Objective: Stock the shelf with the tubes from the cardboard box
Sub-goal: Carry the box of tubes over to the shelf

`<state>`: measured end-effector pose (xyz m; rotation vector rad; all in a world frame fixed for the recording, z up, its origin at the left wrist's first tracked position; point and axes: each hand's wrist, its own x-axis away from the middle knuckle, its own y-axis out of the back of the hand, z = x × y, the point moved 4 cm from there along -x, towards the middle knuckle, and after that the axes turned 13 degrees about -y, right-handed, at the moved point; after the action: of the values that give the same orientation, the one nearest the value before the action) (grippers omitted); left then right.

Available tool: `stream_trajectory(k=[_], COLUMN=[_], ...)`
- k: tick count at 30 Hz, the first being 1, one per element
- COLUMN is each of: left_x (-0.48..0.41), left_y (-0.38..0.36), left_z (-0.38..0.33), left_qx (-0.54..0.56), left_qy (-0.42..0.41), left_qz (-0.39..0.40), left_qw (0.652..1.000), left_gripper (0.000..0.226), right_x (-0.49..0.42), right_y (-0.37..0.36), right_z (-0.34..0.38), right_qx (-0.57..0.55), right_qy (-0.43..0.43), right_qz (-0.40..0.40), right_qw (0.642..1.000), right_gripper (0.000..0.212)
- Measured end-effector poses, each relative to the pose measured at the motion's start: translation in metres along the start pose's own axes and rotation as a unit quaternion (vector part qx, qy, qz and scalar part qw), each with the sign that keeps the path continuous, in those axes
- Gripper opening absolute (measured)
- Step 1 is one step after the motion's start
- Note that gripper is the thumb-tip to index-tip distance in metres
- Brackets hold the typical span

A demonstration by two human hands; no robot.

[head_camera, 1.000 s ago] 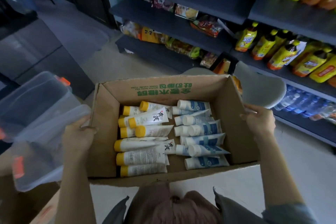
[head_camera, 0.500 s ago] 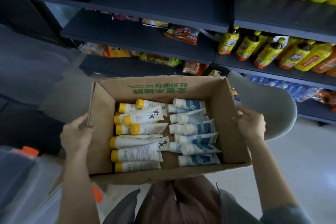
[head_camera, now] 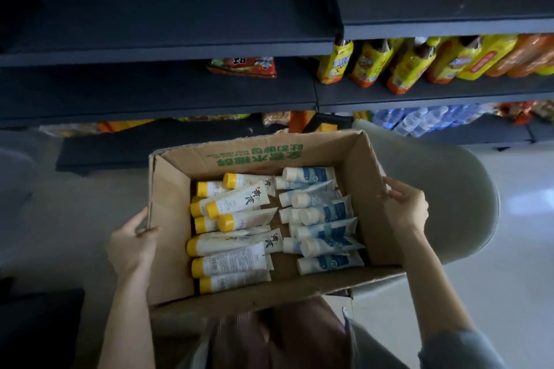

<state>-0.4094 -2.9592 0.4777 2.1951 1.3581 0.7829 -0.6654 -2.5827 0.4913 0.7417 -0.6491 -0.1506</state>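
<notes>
I hold an open cardboard box (head_camera: 171, 219) in front of me, with green print on its far wall. My left hand (head_camera: 132, 246) grips its left wall and my right hand (head_camera: 404, 208) grips its right wall. Inside lie several white tubes with yellow caps (head_camera: 230, 262) on the left and several white-and-blue tubes with white caps (head_camera: 323, 213) on the right. Ahead stands a dark shelf unit; its upper left shelf (head_camera: 168, 9) is bare.
Yellow and orange bottles (head_camera: 413, 66) fill the right shelf, a red snack bag (head_camera: 242, 66) lies on the middle left shelf, and water bottles (head_camera: 419, 120) sit lower right. A grey rounded chair back (head_camera: 449, 204) is right of the box. Pale floor lies below.
The view has swung toward the shelves and closer. The clear plastic bins at left have left the view. Both hands still hold the box, which sits a bit nearer the shelf.
</notes>
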Motion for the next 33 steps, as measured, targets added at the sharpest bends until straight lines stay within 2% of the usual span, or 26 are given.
stream_trajectory(k=[8, 16, 20, 25, 29, 33], left_x=[-0.062, -0.081, -0.074, -0.073, -0.062, -0.061], left_y=[-0.093, -0.179, -0.215, -0.225, -0.226, -0.227], left_z=[-0.025, -0.022, -0.015, -0.003, -0.001, -0.006], left_qx=[0.043, 0.055, 0.03, 0.015, 0.035, 0.019], left_qy=[-0.014, -0.021, -0.027, -0.013, -0.001, 0.003], left_qz=[0.101, 0.113, 0.145, 0.134, 0.128, 0.137], left_qw=[0.994, 0.992, 0.989, 0.991, 0.991, 0.99], left_gripper=[0.054, 0.052, 0.051, 0.051, 0.05, 0.048], right_x=[-0.049, -0.103, -0.127, -0.142, -0.147, -0.146], right_y=[-0.017, -0.019, -0.01, -0.019, -0.031, -0.033], right_z=[-0.018, -0.054, -0.066, -0.083, -0.099, -0.098], right_qx=[-0.06, -0.091, -0.076, -0.085, -0.121, -0.117], right_qy=[-0.086, -0.141, -0.134, -0.125, -0.175, -0.186], right_qz=[-0.048, -0.078, -0.095, -0.071, -0.069, -0.053], right_qw=[0.993, 0.983, 0.983, 0.986, 0.975, 0.974], right_gripper=[0.031, 0.041, 0.039, 0.036, 0.034, 0.034])
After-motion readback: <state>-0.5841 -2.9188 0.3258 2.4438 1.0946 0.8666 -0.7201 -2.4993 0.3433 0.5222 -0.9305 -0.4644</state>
